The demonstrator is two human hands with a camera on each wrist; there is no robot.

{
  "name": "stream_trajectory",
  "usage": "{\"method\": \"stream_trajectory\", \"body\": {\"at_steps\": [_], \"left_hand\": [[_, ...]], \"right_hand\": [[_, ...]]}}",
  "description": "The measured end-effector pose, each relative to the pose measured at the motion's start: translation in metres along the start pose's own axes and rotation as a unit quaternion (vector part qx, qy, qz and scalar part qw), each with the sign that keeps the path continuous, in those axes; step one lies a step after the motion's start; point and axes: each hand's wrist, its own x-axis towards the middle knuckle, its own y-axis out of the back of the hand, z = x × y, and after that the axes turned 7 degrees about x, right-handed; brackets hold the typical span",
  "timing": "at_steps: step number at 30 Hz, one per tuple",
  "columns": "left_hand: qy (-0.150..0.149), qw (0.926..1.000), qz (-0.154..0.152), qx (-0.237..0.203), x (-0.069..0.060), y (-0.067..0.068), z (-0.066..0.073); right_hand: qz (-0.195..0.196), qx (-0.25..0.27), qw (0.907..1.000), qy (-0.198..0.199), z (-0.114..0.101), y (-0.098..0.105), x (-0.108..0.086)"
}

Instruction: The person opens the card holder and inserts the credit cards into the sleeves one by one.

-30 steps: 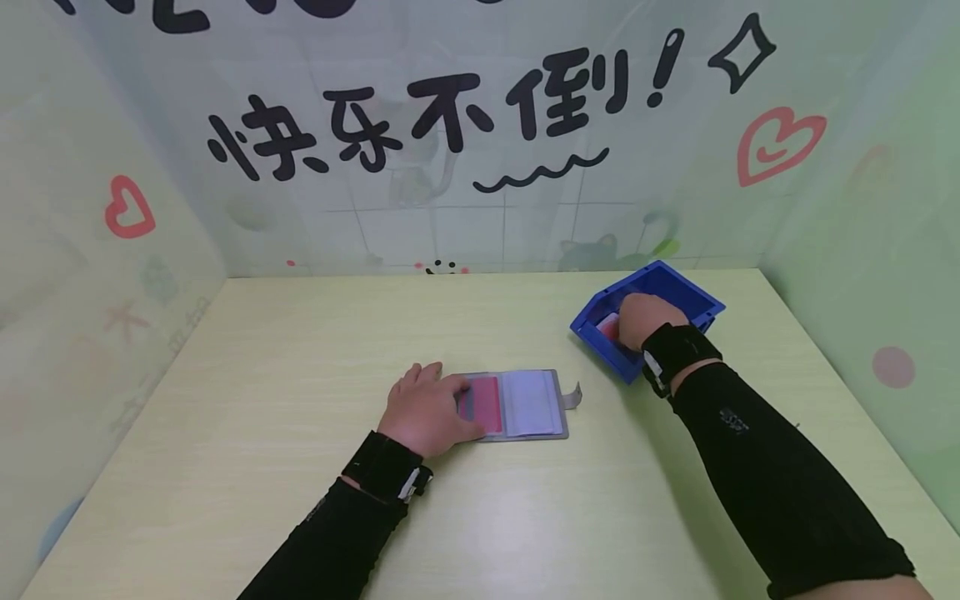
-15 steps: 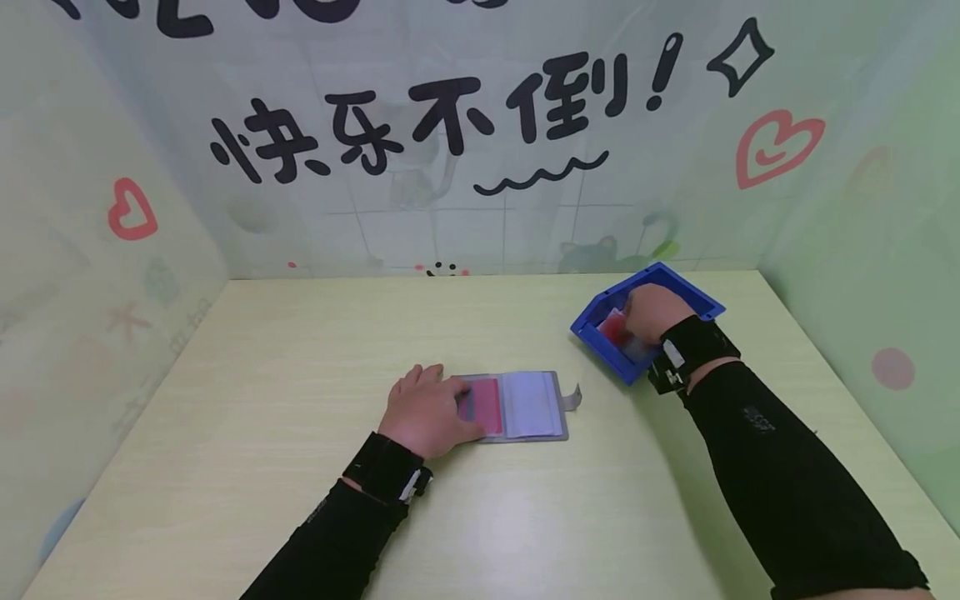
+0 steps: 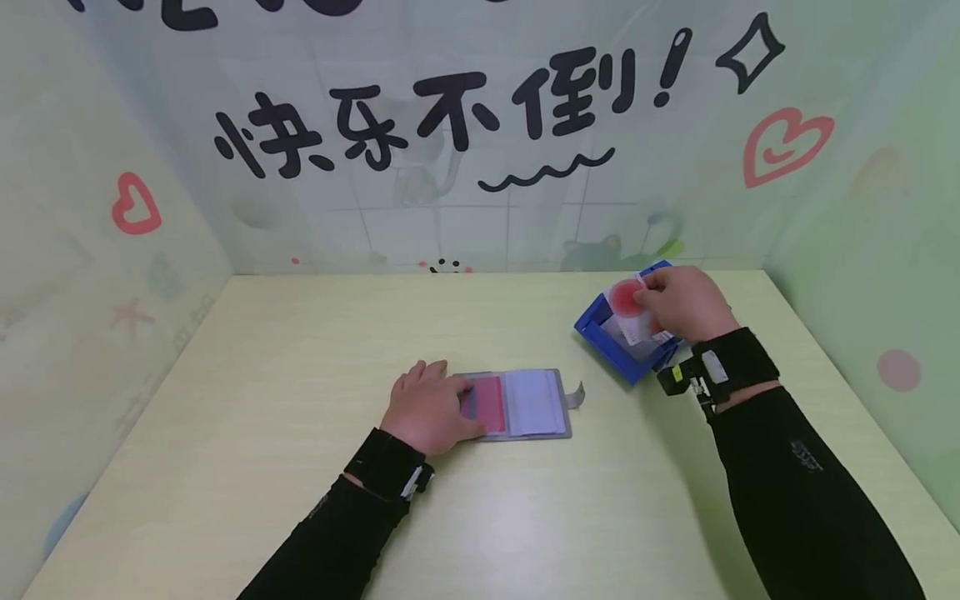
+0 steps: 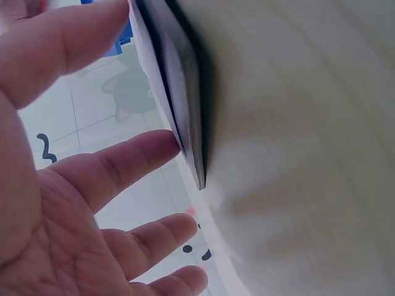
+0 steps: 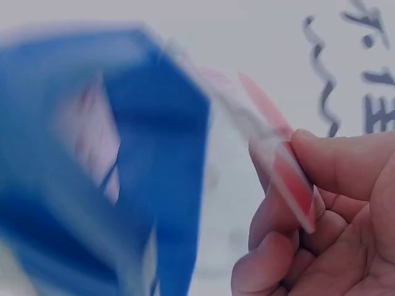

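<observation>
On the table lies an opened card holder (image 3: 532,404) with clear sleeves, a grey cover and a small strap at its right. A pink card (image 3: 491,404) shows in its left side. My left hand (image 3: 431,408) rests on that side, thumb and forefinger touching the holder; in the left wrist view the other fingers (image 4: 154,243) are spread and loosely bent. My right hand (image 3: 688,304) pinches a white card with a red round print (image 3: 628,298) between thumb and fingers, just above a blue bin (image 3: 611,350). The right wrist view is blurred at the bin.
More pale cards or packets (image 3: 622,333) lie inside the blue bin, partly hidden by the held card. A printed cloth wall (image 3: 420,225) rises behind the table (image 3: 315,350), with further panels at both sides.
My right hand has come up out of the blue bin and moved right, lifting the white card with the red print. The left hand and card holder stay in place.
</observation>
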Motion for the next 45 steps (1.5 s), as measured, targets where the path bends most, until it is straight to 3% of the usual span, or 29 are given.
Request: {"method": "stream_trajectory", "body": {"at_steps": [6,10,18,27,37,45], "left_hand": [[0.002,1.0000,0.003,-0.003,0.001,0.001,0.001],[0.004,1.0000,0.002,-0.001,0.001,0.001,0.002],[0.009,0.9999,-0.002,0.006,0.001,0.002,0.003],[0.011,0.9999,-0.002,0.006,0.001,0.002,0.003],[0.012,0.9999,-0.003,0.010,0.001,0.002,0.003],[0.008,0.9998,-0.001,0.016,0.000,0.002,0.004]], "right_hand": [[-0.015,0.068,0.9975,0.008,-0.023,-0.041,-0.015],[-0.050,0.094,0.9942,0.016,-0.033,-0.077,-0.018],[-0.103,0.096,0.9900,0.003,-0.043,-0.123,-0.020],[-0.101,0.028,0.9943,0.020,-0.049,-0.140,-0.020],[-0.089,0.047,0.9948,0.014,-0.051,-0.141,-0.020],[-0.089,-0.004,0.9956,0.029,-0.053,-0.151,-0.020]]}}
